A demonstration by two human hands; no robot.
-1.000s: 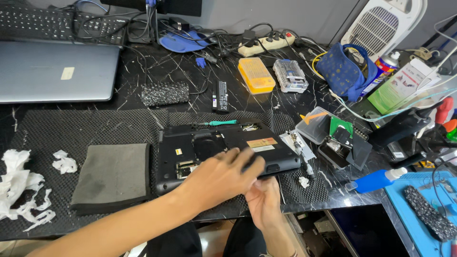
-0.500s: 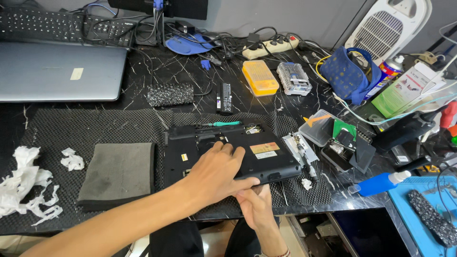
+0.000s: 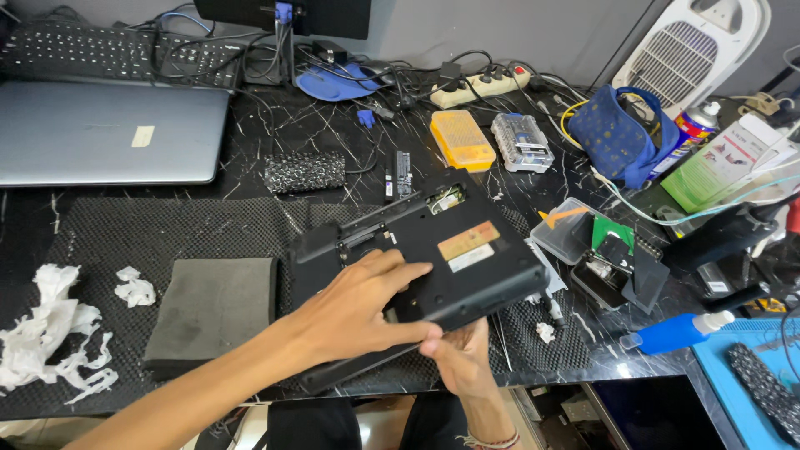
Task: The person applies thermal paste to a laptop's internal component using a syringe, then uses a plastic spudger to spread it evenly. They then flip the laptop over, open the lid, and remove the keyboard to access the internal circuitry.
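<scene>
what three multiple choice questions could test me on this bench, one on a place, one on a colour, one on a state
1. Where does the grey foam pad lie?
A. left of the black laptop base
B. on the closed silver laptop
C. inside the clear plastic tray

2. What colour is the flat parts case by the power strip?
A. red
B. yellow
C. white

3. How is the black laptop base sitting?
A. flat on the mat
B. tilted up off the mat in both hands
C. standing on end against the wall

Answers: 1 A, the pad sits on the mesh mat to its left. 2 B, its lid is plainly yellow. 3 B, the left hand lies on top and the right hand supports the raised near edge.
</scene>
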